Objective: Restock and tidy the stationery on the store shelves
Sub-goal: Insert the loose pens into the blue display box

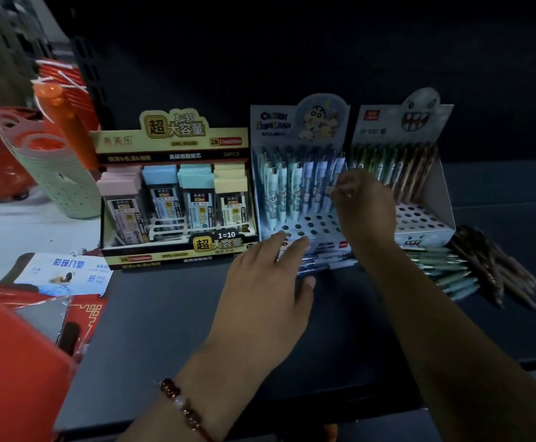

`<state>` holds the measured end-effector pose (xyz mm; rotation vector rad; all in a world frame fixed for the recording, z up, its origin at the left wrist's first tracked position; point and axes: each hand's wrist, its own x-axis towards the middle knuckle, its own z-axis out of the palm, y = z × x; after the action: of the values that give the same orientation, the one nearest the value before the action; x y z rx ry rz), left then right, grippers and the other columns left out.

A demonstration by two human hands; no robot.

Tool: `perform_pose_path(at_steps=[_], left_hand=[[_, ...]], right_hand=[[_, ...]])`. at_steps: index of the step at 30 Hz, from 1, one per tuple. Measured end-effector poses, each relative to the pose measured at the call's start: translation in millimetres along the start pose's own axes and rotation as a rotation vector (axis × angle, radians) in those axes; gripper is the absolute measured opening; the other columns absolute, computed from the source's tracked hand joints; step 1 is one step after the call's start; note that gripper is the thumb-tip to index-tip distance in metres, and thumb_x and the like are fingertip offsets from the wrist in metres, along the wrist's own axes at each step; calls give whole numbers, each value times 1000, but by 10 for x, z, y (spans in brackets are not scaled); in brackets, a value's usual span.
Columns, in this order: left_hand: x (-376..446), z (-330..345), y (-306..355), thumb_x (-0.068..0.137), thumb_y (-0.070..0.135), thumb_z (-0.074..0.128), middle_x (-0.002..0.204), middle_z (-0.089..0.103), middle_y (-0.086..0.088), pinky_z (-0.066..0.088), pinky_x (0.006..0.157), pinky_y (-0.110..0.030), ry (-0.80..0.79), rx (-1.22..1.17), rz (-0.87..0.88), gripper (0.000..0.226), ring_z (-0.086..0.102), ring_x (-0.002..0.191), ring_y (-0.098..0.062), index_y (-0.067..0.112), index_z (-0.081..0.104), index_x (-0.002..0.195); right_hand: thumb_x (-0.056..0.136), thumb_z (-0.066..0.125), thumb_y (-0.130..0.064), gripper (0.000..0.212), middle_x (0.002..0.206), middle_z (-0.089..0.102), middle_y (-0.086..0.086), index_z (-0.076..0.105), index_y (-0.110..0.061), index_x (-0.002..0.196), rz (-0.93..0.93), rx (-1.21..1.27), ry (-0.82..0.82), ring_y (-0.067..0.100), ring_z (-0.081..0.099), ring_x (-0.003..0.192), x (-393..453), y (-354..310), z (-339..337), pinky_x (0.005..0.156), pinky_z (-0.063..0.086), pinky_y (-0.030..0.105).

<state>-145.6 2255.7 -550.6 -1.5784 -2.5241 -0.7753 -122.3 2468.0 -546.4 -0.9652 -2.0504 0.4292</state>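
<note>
Your right hand pinches a pale-blue cartoon pen; your left hand, fingers spread, touches loose blue pens beneath them.

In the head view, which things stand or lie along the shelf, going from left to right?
Green perforated baskets → pencil lead display box → cartoon pen display box → ghost pen display box → loose pens lying on the shelf.
</note>
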Motion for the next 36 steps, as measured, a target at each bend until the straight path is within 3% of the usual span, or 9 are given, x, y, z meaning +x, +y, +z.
perform_pose_path(at_steps=[6, 11, 13, 15, 21, 24, 26, 31, 36], left_hand=[[-38, -20, -7, 100, 41, 40, 157, 22, 7, 16, 117, -29, 12, -6, 11, 55, 20, 143, -14, 34, 23, 152], [-61, -45, -18, 101, 42, 40, 158, 20, 7, 16, 116, -29, 1, 2, 14, 54, 19, 144, -14, 34, 23, 152], [-70, -59, -47, 101, 43, 38, 160, 17, 8, 15, 117, -30, -21, 11, 1, 55, 17, 145, -14, 35, 21, 152], [-90, -76, -96, 101, 43, 38, 160, 16, 9, 16, 118, -31, -40, 15, -15, 55, 16, 145, -14, 36, 20, 152], [-200, -138, -222, 99, 40, 44, 154, 29, 7, 25, 114, -31, -52, 45, -38, 54, 26, 141, -16, 35, 28, 150], [-253, -154, -244, 99, 40, 45, 154, 30, 6, 28, 114, -34, -61, 52, -46, 54, 29, 140, -17, 32, 31, 149], [-291, -168, -236, 99, 41, 44, 155, 29, 6, 28, 114, -35, -68, 59, -55, 54, 29, 140, -18, 31, 30, 150], [-379, -215, -179, 99, 41, 44, 155, 29, 6, 28, 112, -32, -68, 76, -52, 54, 30, 138, -18, 31, 29, 150], [-483, -276, -158, 99, 40, 46, 151, 36, 7, 32, 108, -31, -47, 59, -88, 53, 36, 135, -19, 30, 32, 149]], right_hand=[[90, 58, -13, 9, 72, 66, 0, 66, -18, 91, 22, -25, -11, 15, 60, 59, -25, -51, 33, 50, 48, 26], [89, 60, -10, 7, 79, 64, 11, 63, -8, 84, -123, -7, -10, 17, 52, 60, -73, -5, -14, 54, 39, 24], [90, 61, -14, 20, 107, 62, 15, 67, -7, 109, -146, -24, -25, 19, 55, 76, -95, 10, -74, 64, 40, 23], [93, 62, -18, 41, 126, 56, 12, 56, -12, 133, -155, -18, -61, 21, 58, 98, -177, -3, -188, 77, 45, 25], [95, 59, -22, 36, 124, 62, 4, 61, -21, 130, -372, -60, -465, 17, 60, 106, -566, -136, -524, 94, 49, 32], [97, 53, -26, 49, 143, 49, 4, 44, -22, 145, -406, -268, -721, 21, 47, 127, -719, -139, -521, 106, 36, 32], [99, 47, -23, 56, 152, 36, 7, 30, -18, 152, -400, -366, -780, 24, 34, 138, -823, -131, -478, 112, 27, 35], [96, 45, -22, 45, 140, 42, 10, 44, -13, 140, -388, -437, -706, 27, 39, 128, -868, -198, -421, 108, 30, 39], [95, 52, -28, 35, 121, 48, 13, 54, -7, 123, -381, -421, -776, 28, 46, 113, -927, -297, -440, 94, 41, 40]])
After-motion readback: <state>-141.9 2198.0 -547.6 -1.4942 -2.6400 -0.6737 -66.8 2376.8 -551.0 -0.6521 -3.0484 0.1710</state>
